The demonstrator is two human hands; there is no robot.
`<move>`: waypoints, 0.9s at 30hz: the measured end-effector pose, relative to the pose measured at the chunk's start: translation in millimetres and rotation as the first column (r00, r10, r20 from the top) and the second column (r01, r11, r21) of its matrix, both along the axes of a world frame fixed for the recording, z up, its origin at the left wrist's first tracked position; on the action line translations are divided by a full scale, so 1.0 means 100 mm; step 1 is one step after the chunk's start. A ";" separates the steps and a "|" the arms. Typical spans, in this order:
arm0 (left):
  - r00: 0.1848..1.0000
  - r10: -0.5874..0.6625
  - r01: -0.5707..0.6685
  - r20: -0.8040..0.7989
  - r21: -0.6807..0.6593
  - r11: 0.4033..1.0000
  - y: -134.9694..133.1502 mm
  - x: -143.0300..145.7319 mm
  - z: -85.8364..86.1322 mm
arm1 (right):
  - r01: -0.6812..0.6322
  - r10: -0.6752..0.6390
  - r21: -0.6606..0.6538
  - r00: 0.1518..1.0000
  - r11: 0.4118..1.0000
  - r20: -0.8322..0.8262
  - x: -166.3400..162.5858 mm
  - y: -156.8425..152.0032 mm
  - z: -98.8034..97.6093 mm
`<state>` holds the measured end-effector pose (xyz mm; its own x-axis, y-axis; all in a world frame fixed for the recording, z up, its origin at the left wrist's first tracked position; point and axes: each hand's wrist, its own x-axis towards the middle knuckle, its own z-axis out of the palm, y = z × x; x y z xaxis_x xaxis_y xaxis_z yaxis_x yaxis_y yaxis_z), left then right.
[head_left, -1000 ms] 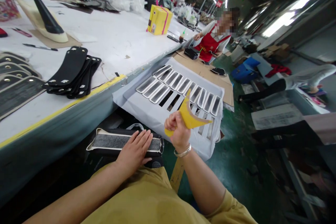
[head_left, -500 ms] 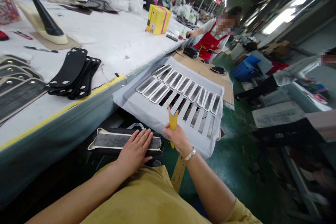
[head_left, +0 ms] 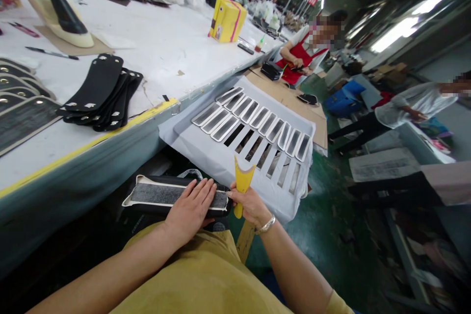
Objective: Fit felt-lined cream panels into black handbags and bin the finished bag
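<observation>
My left hand (head_left: 190, 206) lies flat, fingers stretched out, on a long black piece with a grey textured face and pale edge (head_left: 162, 195) that rests across my lap. My right hand (head_left: 251, 204) is closed round the handle of a yellow plastic scraper (head_left: 242, 181), its forked blade pointing up, right at the right end of the black piece. Just beyond, a white slotted board (head_left: 217, 154) carries a row of several shiny rectangular pieces (head_left: 253, 117).
A long white worktable (head_left: 154, 59) on my left bears a stack of black flat cut pieces (head_left: 101, 93), a yellow box (head_left: 227, 19) and a black shoe last (head_left: 61, 7). A person in a red apron (head_left: 301, 54) works ahead; another person (head_left: 408, 108) bends at the right.
My right hand has dropped and come left with the yellow scraper, turning its blade upright, until it sits at the end of the black piece. My left hand has stayed flat.
</observation>
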<state>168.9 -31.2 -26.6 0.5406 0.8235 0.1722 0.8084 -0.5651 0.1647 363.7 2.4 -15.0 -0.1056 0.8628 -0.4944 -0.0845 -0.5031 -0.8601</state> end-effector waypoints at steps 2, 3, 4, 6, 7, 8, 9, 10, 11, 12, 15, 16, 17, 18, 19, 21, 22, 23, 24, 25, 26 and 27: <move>1.000 -0.003 0.003 0.006 -0.006 1.000 0.00 0.00 0.00 | 0.016 -0.016 0.000 1.000 1.000 0.013 0.00 0.00 -0.01; 1.000 -0.003 0.003 0.009 -0.008 1.000 0.00 0.00 0.01 | 0.021 -0.021 0.004 1.000 1.000 0.020 0.00 0.00 -0.01; 1.000 -0.002 0.002 0.012 -0.009 1.000 0.00 -0.01 0.01 | 0.022 -0.022 0.008 0.999 1.000 0.026 0.00 0.00 -0.01; 1.000 -0.001 0.001 0.018 -0.013 1.000 0.01 -0.01 0.02 | 0.013 -0.014 0.010 0.999 1.000 0.039 -0.01 0.00 0.00; 1.000 -0.001 0.002 0.020 -0.016 1.000 0.01 -0.01 0.02 | 0.009 -0.009 0.009 0.999 1.000 0.048 -0.01 0.01 0.01; 1.000 -0.003 0.003 0.020 -0.019 1.000 0.01 -0.01 0.03 | 0.005 -0.006 0.004 0.998 1.000 0.058 -0.02 0.01 0.01; 1.000 -0.003 0.003 0.020 -0.022 1.000 0.01 -0.01 0.03 | 0.002 -0.002 -0.001 0.998 1.000 0.067 -0.02 0.02 0.02; 1.000 -0.004 0.004 0.020 -0.024 1.000 0.01 -0.01 0.03 | -0.002 0.003 -0.006 0.997 1.000 0.075 -0.03 0.02 0.02; 1.000 -0.006 0.006 0.019 -0.026 1.000 0.01 -0.01 0.03 | -0.007 0.008 -0.010 0.997 1.000 0.082 -0.03 0.02 0.02; 1.000 -0.006 0.007 0.019 -0.027 1.000 0.01 -0.01 0.03 | -0.012 0.013 -0.015 0.996 1.000 0.090 -0.04 0.03 0.02; 1.000 -0.009 0.009 0.014 -0.033 0.999 0.01 -0.01 0.01 | -0.014 0.018 -0.031 0.990 0.999 0.137 -0.06 0.04 0.02; 1.000 -0.009 0.009 0.012 -0.036 0.999 0.01 -0.01 0.00 | -0.011 0.016 -0.036 0.987 0.999 0.161 -0.07 0.04 0.02; 1.000 -0.009 0.009 0.010 -0.040 0.999 0.01 -0.01 0.00 | -0.012 0.019 -0.042 0.982 0.999 0.186 -0.08 0.05 0.03; 1.000 -0.010 0.011 0.007 -0.044 0.999 0.01 -0.01 -0.01 | -0.020 0.029 -0.045 0.977 0.999 0.212 -0.10 0.05 0.04; 1.000 -0.011 0.011 0.006 -0.047 0.999 0.01 0.00 -0.01 | -0.032 0.042 -0.045 0.971 0.998 0.236 -0.11 0.05 0.05; 1.000 -0.010 0.010 0.004 -0.053 0.999 0.01 0.00 -0.01 | -0.058 0.065 -0.030 0.954 0.998 0.294 -0.13 0.05 0.07; 1.000 -0.009 0.009 0.003 -0.056 0.998 0.01 0.00 -0.01 | -0.068 0.070 -0.016 0.942 0.998 0.330 -0.14 0.05 0.08; 1.000 -0.007 0.007 0.002 -0.057 0.998 0.01 0.00 -0.01 | -0.074 0.067 0.005 0.925 0.997 0.373 -0.15 0.05 0.08; 1.000 -0.006 0.006 0.002 -0.058 0.998 0.02 0.00 0.00 | -0.080 0.059 0.032 0.904 0.996 0.422 -0.17 0.05 0.09; 1.000 -0.007 0.007 0.003 -0.058 0.998 0.03 0.01 0.00 | -0.091 0.052 0.059 0.880 0.994 0.473 -0.18 0.05 0.09; 1.000 -0.007 0.007 0.004 -0.057 0.998 0.03 0.01 0.01 | -0.106 0.048 0.082 0.852 0.991 0.522 -0.19 0.06 0.09; 1.000 -0.007 0.007 0.004 -0.057 0.998 0.04 0.01 0.02 | -0.120 0.043 0.100 0.825 0.988 0.563 -0.21 0.07 0.09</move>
